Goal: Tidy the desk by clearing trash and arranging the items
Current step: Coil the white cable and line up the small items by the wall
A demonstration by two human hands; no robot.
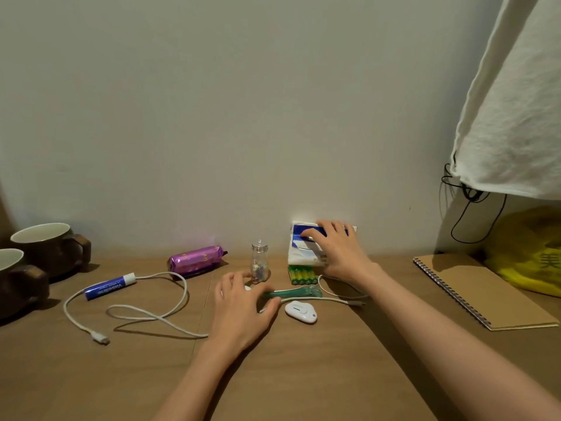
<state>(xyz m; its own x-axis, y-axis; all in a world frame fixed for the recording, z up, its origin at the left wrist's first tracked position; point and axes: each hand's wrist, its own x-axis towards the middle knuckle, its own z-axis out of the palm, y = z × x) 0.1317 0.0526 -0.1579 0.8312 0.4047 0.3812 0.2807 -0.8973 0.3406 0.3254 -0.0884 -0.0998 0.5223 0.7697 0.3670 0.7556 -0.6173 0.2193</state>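
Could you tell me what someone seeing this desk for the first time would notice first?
The two hands stand out: the right hand lies on the blue-and-white tissue pack against the wall, the left hand reaches a green tool mid-desk. A white cable loops across the left, near a shiny purple packet.

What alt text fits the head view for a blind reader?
A person's right hand rests on a tissue pack while the left hand reaches a green tool, on a wooden desk with a cable, mugs and a notebook.
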